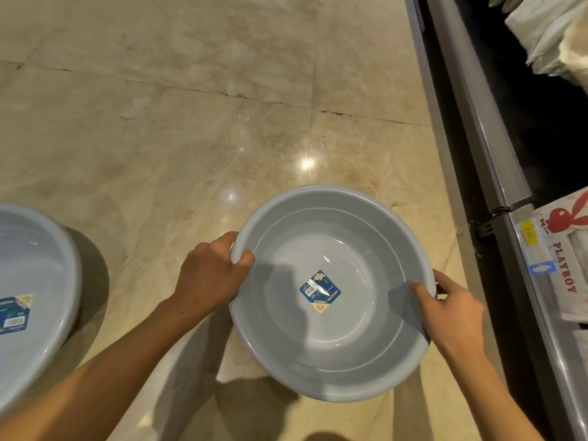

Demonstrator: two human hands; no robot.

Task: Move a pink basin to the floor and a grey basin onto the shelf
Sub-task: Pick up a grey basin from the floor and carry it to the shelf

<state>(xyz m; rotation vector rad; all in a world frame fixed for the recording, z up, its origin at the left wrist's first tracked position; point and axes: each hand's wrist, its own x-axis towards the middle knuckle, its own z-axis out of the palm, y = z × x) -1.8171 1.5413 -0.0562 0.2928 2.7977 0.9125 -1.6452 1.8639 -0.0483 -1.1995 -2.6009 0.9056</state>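
A round grey basin (331, 338) with a blue label on its bottom is held above the marble floor, in the lower middle of the view. My left hand (211, 275) grips its left rim, thumb inside. My right hand (451, 310) grips the right rim the same way. A second grey basin (35, 281) with a similar label stands on the floor at the left edge, partly cut off. The metal shelf (496, 173) runs along the right side. No pink basin is in view.
Beige marble floor (191, 128) stretches ahead and to the left. On the shelf lie white packaged goods (553, 36) at the top right and a packet printed PLAYBOY (563, 249) lower down. A yellow price tag sits on the shelf edge.
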